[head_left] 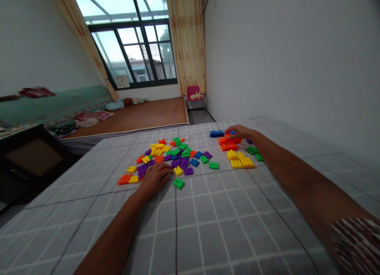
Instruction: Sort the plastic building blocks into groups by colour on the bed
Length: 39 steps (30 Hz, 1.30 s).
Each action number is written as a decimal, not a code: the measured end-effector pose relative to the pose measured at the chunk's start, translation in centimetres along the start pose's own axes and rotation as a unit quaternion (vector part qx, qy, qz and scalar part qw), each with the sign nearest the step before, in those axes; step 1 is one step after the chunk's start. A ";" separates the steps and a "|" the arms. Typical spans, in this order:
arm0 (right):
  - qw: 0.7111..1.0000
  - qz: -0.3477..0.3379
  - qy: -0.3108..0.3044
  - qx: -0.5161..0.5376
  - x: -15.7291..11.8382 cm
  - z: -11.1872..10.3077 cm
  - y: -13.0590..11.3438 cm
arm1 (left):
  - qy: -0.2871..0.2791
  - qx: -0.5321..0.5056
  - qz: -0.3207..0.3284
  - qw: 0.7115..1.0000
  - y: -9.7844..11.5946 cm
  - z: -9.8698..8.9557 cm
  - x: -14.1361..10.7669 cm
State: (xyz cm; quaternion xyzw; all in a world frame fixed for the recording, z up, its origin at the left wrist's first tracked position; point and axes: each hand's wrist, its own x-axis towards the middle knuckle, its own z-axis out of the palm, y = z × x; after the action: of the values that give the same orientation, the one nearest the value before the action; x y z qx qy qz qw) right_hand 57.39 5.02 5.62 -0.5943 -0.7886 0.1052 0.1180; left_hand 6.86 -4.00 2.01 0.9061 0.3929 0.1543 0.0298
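Many small plastic blocks lie in a mixed pile on the table, with purple blocks (179, 162), green blocks (178, 183) and yellow blocks (159, 149) among them. My left hand (157, 175) rests flat at the pile's near edge, fingers spread a little. On the right, blocks stand in groups by colour: blue (217, 133), orange (228, 146), yellow (240, 160) and green (254, 153). My right hand (237, 131) reaches over the orange group beside a blue block, its fingers bent down; what they hold, if anything, is too small to tell.
A grey checked cloth (190, 227) covers the table. Behind it are a low brown bed platform (148, 114) and a pink chair (193, 92). A dark cabinet (32, 164) stands at the left, a white wall (291, 61) at the right.
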 end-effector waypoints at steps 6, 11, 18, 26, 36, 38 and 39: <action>0.998 0.032 0.034 0.033 -1.3 -0.9 1.4 | 0.007 0.003 0.003 1.000 -0.1 0.2 0.0; 0.997 0.014 0.024 0.066 -1.8 -0.1 1.1 | 0.002 0.009 0.011 1.000 -0.1 0.2 0.0; 0.996 0.007 -0.006 0.093 -2.1 0.6 -0.2 | -0.004 0.000 0.010 1.000 0.1 -0.1 0.0; 0.998 0.011 0.022 0.051 -2.4 -0.3 -0.9 | 0.007 -0.031 0.011 0.999 0.2 -0.3 0.0; 0.986 -0.159 0.024 0.039 -0.1 2.8 -15.4 | 0.166 -0.069 -0.099 0.979 -1.9 -2.4 -0.4; 0.978 -0.208 0.000 0.037 0.6 4.8 -18.5 | 0.201 -0.055 -0.168 0.963 -3.4 -2.9 -1.0; 0.972 -0.233 -0.010 0.035 1.0 5.9 -19.8 | 0.206 -0.047 -0.203 0.956 -4.2 -3.0 -1.4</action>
State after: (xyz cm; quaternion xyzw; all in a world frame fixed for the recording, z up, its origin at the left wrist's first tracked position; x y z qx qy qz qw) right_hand 37.20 0.47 6.19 -0.3886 -0.9024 0.1079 0.1518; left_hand 2.10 -2.32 3.73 0.7529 0.5588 0.3471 0.0217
